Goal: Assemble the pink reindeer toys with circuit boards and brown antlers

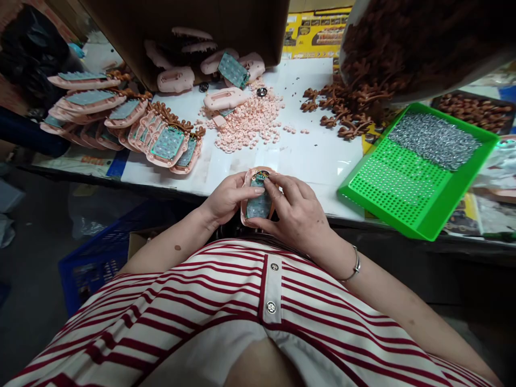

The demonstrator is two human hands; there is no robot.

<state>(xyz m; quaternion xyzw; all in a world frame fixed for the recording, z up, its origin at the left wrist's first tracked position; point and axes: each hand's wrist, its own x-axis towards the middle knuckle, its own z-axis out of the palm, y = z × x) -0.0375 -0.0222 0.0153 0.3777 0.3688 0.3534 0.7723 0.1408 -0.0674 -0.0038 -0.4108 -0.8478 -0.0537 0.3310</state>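
At the table's front edge I hold a pink plastic shell with a green circuit board set in it. My left hand is closed on its left side, the thumb lying across the board. My right hand grips the right side, its fingertips on the small wired part at the top end and its thumb near the lower edge. Beyond my hands lies a heap of small pink plastic pieces. Stacked to the left are several pink shells with boards, brown plastic pieces lying behind them.
A green perforated tray holding metal screws sits at the right. Brown branched plastic pieces spill from a large container behind it. An open cardboard box with pink shells stands at the back. A blue crate is below left.
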